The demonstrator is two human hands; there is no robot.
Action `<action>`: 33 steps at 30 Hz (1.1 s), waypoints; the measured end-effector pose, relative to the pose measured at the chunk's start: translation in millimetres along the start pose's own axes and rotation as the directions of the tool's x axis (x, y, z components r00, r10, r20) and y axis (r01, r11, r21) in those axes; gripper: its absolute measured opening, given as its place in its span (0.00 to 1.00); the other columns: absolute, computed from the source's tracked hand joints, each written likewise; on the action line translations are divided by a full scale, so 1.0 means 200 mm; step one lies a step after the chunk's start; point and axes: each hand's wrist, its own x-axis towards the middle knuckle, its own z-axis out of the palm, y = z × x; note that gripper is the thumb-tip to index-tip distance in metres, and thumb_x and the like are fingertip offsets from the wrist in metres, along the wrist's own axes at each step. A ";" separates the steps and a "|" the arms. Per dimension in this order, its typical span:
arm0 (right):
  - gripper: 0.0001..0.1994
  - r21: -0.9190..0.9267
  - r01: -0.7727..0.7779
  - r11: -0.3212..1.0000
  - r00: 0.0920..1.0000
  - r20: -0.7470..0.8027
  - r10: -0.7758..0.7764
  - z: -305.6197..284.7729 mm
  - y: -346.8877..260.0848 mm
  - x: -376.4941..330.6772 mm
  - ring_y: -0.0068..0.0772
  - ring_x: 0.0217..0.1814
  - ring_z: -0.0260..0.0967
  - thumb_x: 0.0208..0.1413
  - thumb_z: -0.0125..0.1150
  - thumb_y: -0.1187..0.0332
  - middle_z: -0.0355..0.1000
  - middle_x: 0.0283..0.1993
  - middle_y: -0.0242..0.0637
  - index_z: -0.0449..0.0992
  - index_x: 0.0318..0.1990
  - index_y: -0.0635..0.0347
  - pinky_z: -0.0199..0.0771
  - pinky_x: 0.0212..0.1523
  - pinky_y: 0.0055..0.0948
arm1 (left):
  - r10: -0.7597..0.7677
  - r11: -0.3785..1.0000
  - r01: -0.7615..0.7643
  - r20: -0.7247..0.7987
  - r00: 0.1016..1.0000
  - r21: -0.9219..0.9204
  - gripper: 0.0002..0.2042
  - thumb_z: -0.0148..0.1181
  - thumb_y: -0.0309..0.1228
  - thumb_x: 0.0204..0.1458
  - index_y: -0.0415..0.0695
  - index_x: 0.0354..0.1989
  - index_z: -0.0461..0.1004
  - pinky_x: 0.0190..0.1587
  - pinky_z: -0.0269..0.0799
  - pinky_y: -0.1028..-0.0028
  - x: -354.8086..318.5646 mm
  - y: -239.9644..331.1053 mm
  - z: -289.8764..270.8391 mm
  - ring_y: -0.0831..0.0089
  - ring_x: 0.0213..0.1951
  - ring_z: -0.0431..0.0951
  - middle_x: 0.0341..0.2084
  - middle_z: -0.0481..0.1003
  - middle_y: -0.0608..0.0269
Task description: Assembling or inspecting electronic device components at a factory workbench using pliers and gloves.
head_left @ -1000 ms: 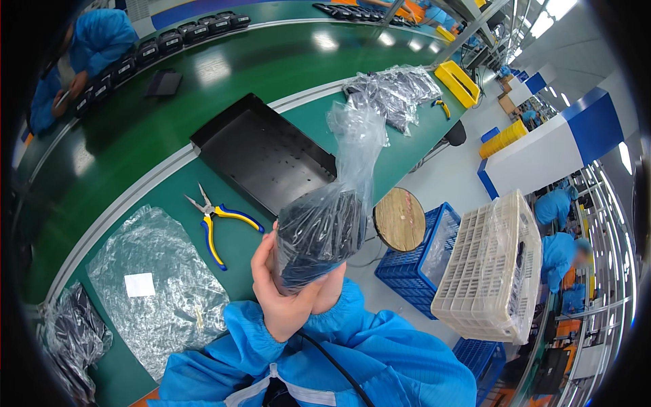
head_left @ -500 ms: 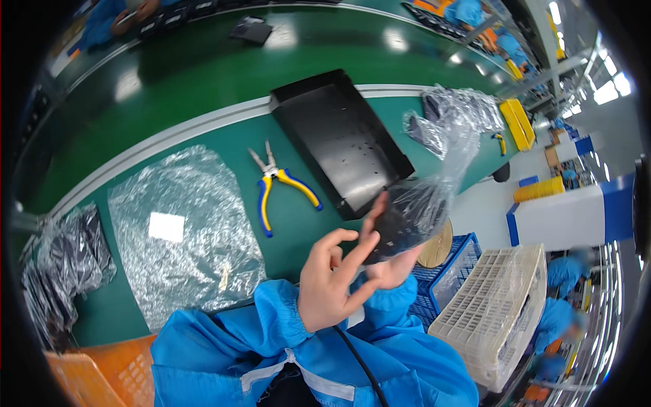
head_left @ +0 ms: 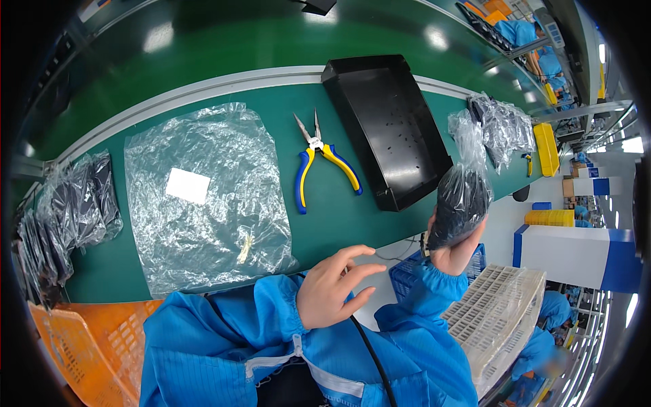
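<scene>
My right hand [head_left: 464, 252] grips a clear plastic bag of dark parts [head_left: 462, 209] from below, beyond the table's front edge. The bag's loose upper end rises toward the back right; its contents cannot be made out singly. My left hand [head_left: 336, 288] hovers near the front edge with fingers apart and nothing in it. Beyond it lie long-nose pliers [head_left: 316, 144] with yellow and blue handles, jaws pointing away. To their right sits a shallow black tray [head_left: 400, 129] with small dark bits on its bottom.
A large flat clear bag [head_left: 217, 230] with a white label covers the table's left part. Bagged dark items [head_left: 81, 203] lie at far left, others [head_left: 505, 129] at back right by a yellow bin [head_left: 546, 149]. An orange crate [head_left: 81, 339] and white crate [head_left: 498, 319] stand below the edge.
My right hand has moved right with the bag, away from my left hand. My left hand has come off the bag. The whole view has shifted, so the table appears moved.
</scene>
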 end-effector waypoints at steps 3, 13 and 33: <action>0.22 0.010 -0.019 1.000 0.999 0.033 0.018 -0.02 -0.02 0.02 0.47 0.51 0.64 0.54 0.47 0.48 0.66 0.52 0.40 0.66 0.51 0.50 0.72 0.42 0.45 | -0.016 1.000 0.016 0.007 1.000 -0.008 0.14 0.61 0.26 0.40 0.45 0.39 0.74 0.36 0.69 0.74 0.00 -0.01 0.00 0.72 0.31 0.73 0.45 0.66 0.59; 0.28 0.249 -0.302 0.920 0.944 0.214 0.252 0.10 0.16 -0.18 0.56 0.55 0.61 0.57 0.35 0.45 0.58 0.59 0.47 0.59 0.58 0.52 0.70 0.42 0.60 | -0.124 0.981 0.121 -0.011 0.992 -0.153 0.40 0.67 0.38 0.38 0.38 0.59 0.52 0.54 0.62 0.65 0.05 0.01 -0.03 0.52 0.57 0.60 0.56 0.56 0.47; 0.40 -0.840 -0.318 0.439 0.944 -0.238 0.229 0.14 0.01 0.30 0.37 0.18 0.71 0.47 0.55 0.65 0.70 0.23 0.49 0.32 0.60 0.65 0.73 0.18 0.30 | -0.328 0.883 0.224 -0.201 0.923 -0.412 0.43 0.66 0.20 0.32 0.34 0.59 0.46 0.52 0.63 0.67 0.23 0.20 -0.12 0.65 0.49 0.68 0.47 0.65 0.51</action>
